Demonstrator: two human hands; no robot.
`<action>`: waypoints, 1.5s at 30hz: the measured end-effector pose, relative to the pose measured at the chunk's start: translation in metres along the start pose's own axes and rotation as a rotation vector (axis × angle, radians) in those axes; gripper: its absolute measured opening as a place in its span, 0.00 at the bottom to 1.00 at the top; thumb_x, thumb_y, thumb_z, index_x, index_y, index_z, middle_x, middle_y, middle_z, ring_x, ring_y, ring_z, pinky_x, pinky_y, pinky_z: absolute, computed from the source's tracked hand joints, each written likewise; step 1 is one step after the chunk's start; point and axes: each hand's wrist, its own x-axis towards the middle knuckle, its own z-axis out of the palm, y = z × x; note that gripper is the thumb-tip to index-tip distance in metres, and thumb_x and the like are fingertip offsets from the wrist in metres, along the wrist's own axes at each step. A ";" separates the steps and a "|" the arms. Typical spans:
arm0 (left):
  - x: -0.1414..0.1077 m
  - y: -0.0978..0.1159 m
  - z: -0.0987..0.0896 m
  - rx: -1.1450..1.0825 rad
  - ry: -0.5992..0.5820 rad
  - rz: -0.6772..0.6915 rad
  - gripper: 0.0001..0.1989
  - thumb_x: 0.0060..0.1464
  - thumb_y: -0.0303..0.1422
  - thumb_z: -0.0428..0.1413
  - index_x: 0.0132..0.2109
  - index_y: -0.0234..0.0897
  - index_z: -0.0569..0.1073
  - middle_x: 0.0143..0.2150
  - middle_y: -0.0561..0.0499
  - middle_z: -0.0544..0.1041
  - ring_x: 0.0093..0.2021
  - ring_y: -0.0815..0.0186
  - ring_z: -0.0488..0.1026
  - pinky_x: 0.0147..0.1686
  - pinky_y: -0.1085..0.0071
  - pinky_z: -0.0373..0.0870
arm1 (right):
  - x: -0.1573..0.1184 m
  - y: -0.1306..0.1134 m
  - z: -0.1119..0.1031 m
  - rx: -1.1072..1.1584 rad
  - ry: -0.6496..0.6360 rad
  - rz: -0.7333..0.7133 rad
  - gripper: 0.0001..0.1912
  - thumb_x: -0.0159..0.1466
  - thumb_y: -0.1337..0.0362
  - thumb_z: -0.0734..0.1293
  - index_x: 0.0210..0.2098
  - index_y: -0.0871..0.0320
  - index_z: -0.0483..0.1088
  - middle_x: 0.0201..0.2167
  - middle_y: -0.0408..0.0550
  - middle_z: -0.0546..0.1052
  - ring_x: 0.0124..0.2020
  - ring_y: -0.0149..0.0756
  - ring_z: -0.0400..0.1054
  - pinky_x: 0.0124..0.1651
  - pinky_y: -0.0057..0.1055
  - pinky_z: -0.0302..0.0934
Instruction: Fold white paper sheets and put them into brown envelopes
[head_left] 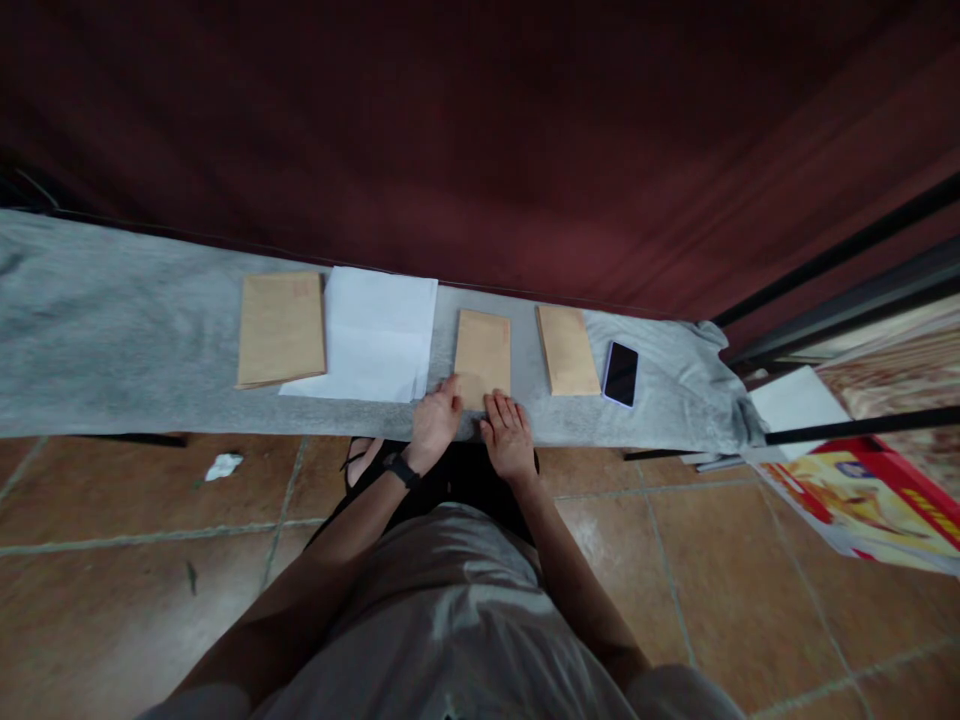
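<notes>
A brown paper envelope [484,348] lies on the grey cloth in front of me, its long side pointing away. At its lower left corner my left hand [437,425], with a dark band on the wrist, has its fingers bent and closed on the edge. My right hand [508,432] rests by the lower right corner, fingers stretched out and touching the paper. To the left are white paper sheets [379,335] and a stack of brown envelopes [282,330]. Another small pile of brown envelopes [570,350] lies to the right.
A phone [621,374] with a dark screen lies right of the envelopes. The narrow grey-clothed table [135,340] meets a dark red curtain-like surface [465,140] behind. A red and yellow box [874,490] and dark bars [847,250] stand at the right. Crumpled white paper [223,466] is on the tiled floor.
</notes>
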 end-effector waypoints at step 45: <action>-0.039 -0.014 0.024 0.112 -0.086 0.504 0.31 0.69 0.43 0.44 0.72 0.32 0.57 0.75 0.38 0.55 0.75 0.54 0.49 0.72 0.52 0.49 | 0.006 0.002 -0.011 0.064 -0.048 -0.003 0.24 0.75 0.62 0.54 0.69 0.58 0.61 0.69 0.53 0.64 0.72 0.41 0.54 0.73 0.45 0.46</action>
